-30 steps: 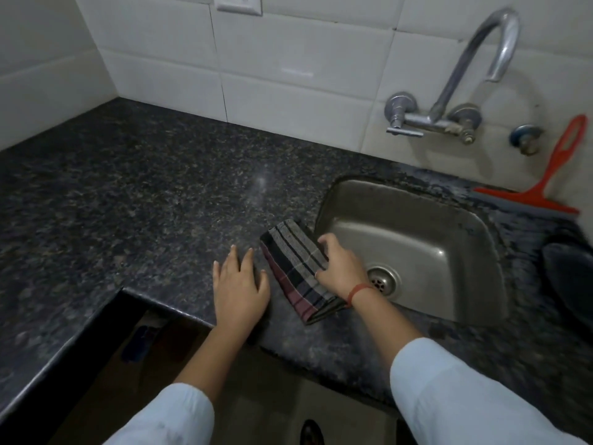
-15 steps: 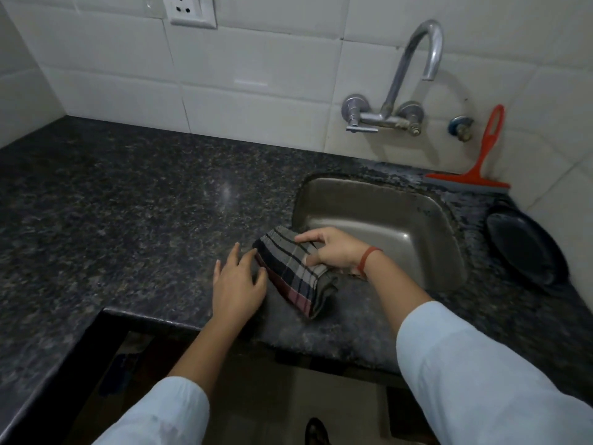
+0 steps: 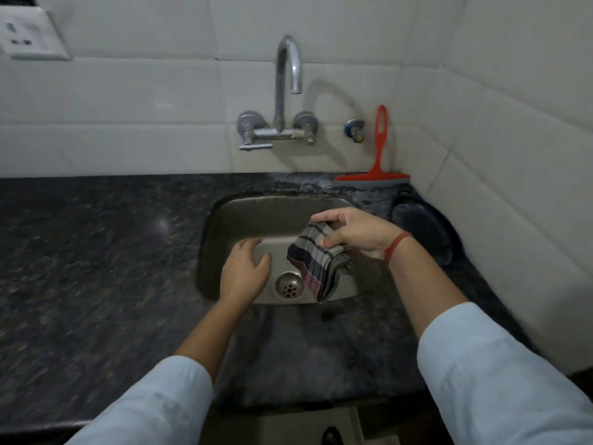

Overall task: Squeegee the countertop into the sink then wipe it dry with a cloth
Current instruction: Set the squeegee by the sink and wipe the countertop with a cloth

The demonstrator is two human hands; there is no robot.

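Far left, high on the tiled wall: a white socket [image 3: 32,35]. Below it, the dark speckled desk [image 3: 96,252], wet-looking in patches near the back wall.

Next, the left grip [image 3: 245,271], no longer flat on the desk as half a second ago but out over the steel sink [image 3: 224,213], fingers loosely spread and relaxed, holding nothing. Cannot tell whether touching the basin floor. Just right of it, the drain [image 3: 289,285]. Above on the wall, the tap [image 3: 284,91], spout curving over the basin.

Then the checked cloth [image 3: 316,261], folded, lifted off the desk edge where it lay before and now hanging over the sink's right half, its lower corner drooping towards the front rim. Pinched at its upper end between thumb and curled fingers of the right grip [image 3: 356,232], with a red band [image 3: 398,244] round the wrist.

Further right, the red squeegee [image 3: 380,149], untouched, standing where it stood before: blade on the desk behind the sink, handle upright against the tiles. Beside it, in the corner, a dark plate [image 3: 423,226].
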